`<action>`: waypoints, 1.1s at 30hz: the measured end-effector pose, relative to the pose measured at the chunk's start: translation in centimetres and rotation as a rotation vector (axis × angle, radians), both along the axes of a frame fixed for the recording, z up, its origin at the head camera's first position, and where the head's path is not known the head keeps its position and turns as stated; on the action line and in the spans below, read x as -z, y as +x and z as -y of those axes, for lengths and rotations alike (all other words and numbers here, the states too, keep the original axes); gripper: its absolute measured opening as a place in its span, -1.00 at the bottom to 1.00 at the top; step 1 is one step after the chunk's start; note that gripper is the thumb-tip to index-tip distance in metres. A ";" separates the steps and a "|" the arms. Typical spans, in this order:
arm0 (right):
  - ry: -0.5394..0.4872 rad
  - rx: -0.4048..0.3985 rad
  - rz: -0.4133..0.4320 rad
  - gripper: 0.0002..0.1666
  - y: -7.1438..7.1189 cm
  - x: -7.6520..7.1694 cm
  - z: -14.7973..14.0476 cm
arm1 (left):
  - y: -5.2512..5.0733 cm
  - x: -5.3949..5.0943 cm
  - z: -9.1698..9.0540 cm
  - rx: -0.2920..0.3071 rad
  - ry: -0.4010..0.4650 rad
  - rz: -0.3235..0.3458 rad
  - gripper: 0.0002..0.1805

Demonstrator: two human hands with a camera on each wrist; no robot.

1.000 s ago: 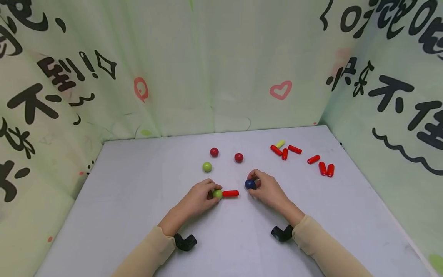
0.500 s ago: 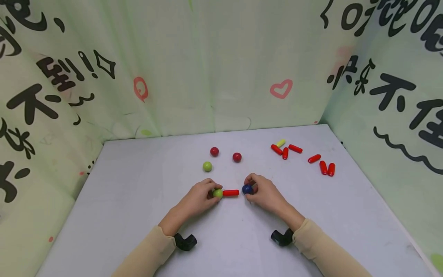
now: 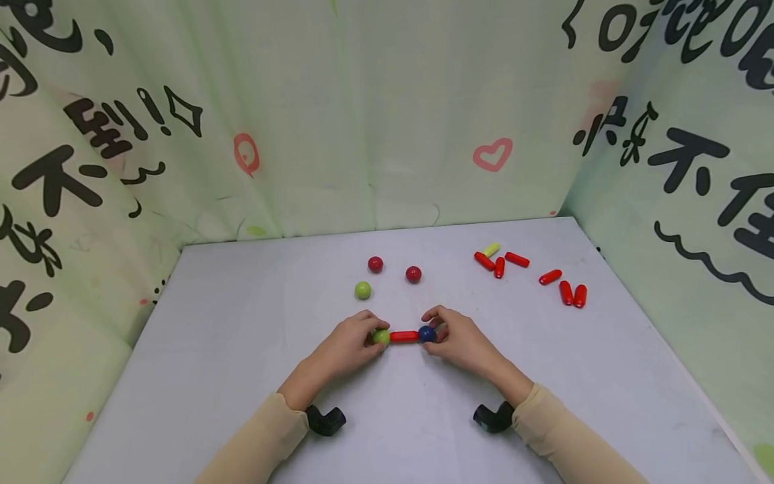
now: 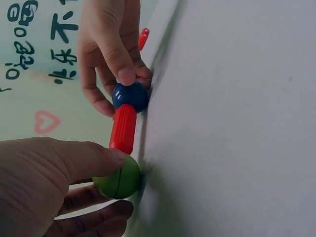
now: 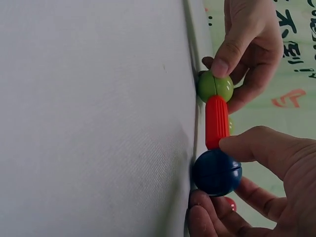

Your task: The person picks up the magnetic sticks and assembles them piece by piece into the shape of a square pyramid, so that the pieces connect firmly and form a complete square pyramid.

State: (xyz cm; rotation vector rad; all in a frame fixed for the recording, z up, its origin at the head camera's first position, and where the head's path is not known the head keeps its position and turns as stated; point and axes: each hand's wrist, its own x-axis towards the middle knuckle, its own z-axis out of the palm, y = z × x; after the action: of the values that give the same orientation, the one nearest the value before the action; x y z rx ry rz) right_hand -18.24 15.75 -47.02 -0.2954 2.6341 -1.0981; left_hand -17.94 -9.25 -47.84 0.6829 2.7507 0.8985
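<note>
Between the left hand [image 3: 353,341] and the right hand [image 3: 457,339] lies a red rod [image 3: 404,337], touching the green ball [image 3: 381,337] the left pinches and the blue ball [image 3: 426,334] the right pinches.

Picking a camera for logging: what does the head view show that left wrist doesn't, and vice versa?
Head only: two red balls, the loose green ball, the yellow rod and both sleeves.

Left wrist only: the seam around the held green ball, not discernible from the head.

Both: the left grip holding that green ball, the right grip holding the blue ball, the red rod between them, and the white table.
</note>
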 end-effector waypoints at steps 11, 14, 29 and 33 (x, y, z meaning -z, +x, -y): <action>0.003 0.032 -0.004 -0.71 -0.1 -0.4 -0.5 | 0.8 -1.8 -3.0 -0.007 -0.113 -0.048 -0.58; 0.032 0.064 -0.036 -0.72 -1.0 -0.4 -1.2 | 1.3 -1.9 -4.3 -0.013 -0.102 0.022 -0.57; 0.268 0.287 -0.183 -0.49 -6.7 -0.5 -7.8 | 2.0 -0.9 -4.6 -0.089 -0.147 -0.006 -0.51; 0.261 0.329 -0.201 -0.49 -7.4 0.0 -8.9 | 2.0 -0.8 -3.9 -0.091 -0.153 0.017 -0.40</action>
State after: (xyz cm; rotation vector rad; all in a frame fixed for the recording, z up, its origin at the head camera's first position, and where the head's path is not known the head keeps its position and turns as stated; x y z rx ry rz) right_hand -25.64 24.63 -46.98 0.0919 3.0429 -0.8306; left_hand -15.93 -5.40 -47.06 0.5248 2.8181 0.6979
